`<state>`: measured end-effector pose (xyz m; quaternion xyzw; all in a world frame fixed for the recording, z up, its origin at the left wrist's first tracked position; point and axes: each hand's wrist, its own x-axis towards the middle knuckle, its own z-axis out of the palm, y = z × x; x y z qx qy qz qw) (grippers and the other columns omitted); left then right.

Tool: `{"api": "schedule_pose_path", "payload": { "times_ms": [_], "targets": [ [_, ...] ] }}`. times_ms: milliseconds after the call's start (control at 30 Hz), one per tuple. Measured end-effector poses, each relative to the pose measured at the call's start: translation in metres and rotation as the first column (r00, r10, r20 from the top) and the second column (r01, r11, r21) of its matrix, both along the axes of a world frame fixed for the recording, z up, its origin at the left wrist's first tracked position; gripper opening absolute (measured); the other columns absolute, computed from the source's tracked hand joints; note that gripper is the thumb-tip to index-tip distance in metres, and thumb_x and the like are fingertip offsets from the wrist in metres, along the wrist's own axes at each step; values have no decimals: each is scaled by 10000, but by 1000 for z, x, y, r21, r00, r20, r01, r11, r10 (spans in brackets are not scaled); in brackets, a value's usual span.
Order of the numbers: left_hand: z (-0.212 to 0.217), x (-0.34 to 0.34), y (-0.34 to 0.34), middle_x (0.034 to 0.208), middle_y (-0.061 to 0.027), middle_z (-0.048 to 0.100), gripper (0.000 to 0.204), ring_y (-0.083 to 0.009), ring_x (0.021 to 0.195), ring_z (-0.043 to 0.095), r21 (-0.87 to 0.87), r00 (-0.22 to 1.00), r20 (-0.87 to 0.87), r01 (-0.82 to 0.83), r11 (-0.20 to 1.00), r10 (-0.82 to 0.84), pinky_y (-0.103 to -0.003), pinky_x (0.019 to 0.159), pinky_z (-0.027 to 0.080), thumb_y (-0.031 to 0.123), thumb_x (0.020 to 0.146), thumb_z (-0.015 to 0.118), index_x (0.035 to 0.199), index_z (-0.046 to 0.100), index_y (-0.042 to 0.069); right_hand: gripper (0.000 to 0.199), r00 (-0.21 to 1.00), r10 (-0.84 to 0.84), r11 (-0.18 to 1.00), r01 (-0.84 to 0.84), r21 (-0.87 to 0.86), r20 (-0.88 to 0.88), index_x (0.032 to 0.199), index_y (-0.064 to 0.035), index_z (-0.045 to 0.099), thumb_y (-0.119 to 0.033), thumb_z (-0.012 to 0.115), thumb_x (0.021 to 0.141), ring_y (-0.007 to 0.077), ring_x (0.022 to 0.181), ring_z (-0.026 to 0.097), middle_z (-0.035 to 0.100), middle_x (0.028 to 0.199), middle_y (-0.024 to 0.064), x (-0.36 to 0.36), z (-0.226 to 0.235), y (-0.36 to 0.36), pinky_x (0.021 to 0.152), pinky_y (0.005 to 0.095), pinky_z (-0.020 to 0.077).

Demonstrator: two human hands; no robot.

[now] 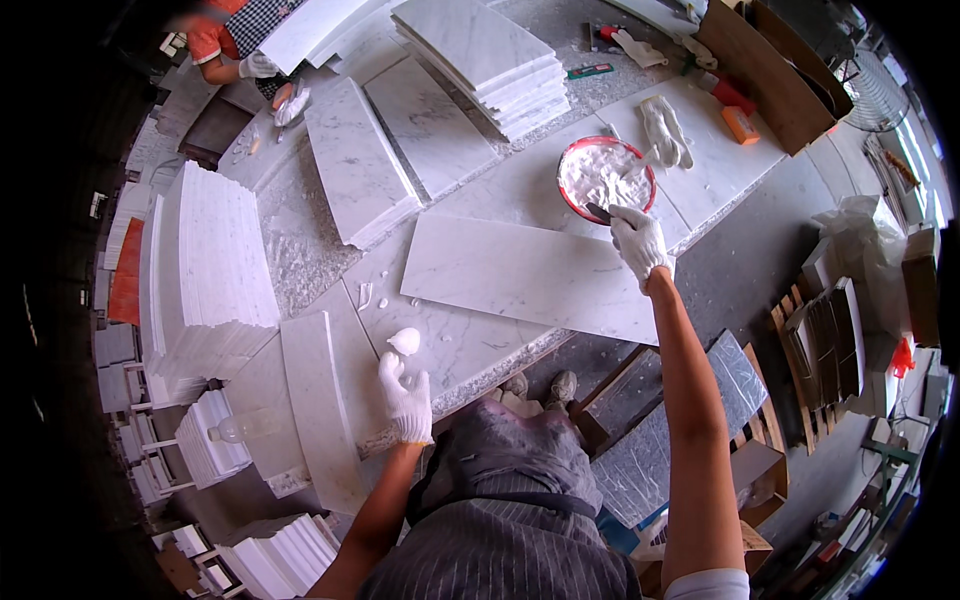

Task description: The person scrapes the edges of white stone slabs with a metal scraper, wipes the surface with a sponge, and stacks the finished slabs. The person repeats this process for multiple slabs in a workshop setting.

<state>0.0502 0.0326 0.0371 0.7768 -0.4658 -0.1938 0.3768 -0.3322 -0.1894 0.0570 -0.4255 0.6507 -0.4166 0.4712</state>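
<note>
A red-rimmed bowl point(652, 196) of white paste stands on the table. Over its near edge, my right hand point(639, 240) in a white knit glove is closed around a putty knife point(598, 212); only a dark part shows, the rest being hidden by the glove. In front of me lies a long, pale marble slab point(520, 270). My left hand point(407, 402), also gloved, hovers at the near left with thumb and fingers apart. Just beyond its fingertips is a rounded white lump point(404, 341); whether they touch, I cannot tell.
Marble slabs point(485, 55) are stacked at the back, with more point(215, 260) on the left. Spare gloves point(665, 132) and an orange box point(740, 125) lie beyond the bowl. A co-worker's gloved hand point(258, 66) touches a slab at far left. Dark slabs point(690, 430) stand low at right.
</note>
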Motion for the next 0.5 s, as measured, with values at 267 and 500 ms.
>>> {"api": "schedule_pose_path", "payload": {
  "times_ms": [267, 500],
  "targets": [
    [15, -22, 41, 1039, -138, 620, 312, -280, 957, 622, 49, 982, 50, 180, 982, -182, -394, 852, 500, 20, 833, 649, 1139, 589, 23, 336, 993, 19, 1000, -19, -2, 120, 1243, -16, 636, -151, 584, 940, 56, 644, 524, 595, 801, -10, -7, 37, 67, 558, 216, 446],
    [38, -92, -16, 1129, -82, 635, 310, -292, 1034, 603, 7, 724, 348, 633, 774, -595, -426, 905, 474, 119, 802, 684, 1109, 650, 105, 316, 996, -61, 991, 51, 124, 73, 1236, -28, 646, -103, 582, 936, 60, 616, 521, 607, 771, -5, -12, 30, 178, 564, 230, 441]
  ]
}}
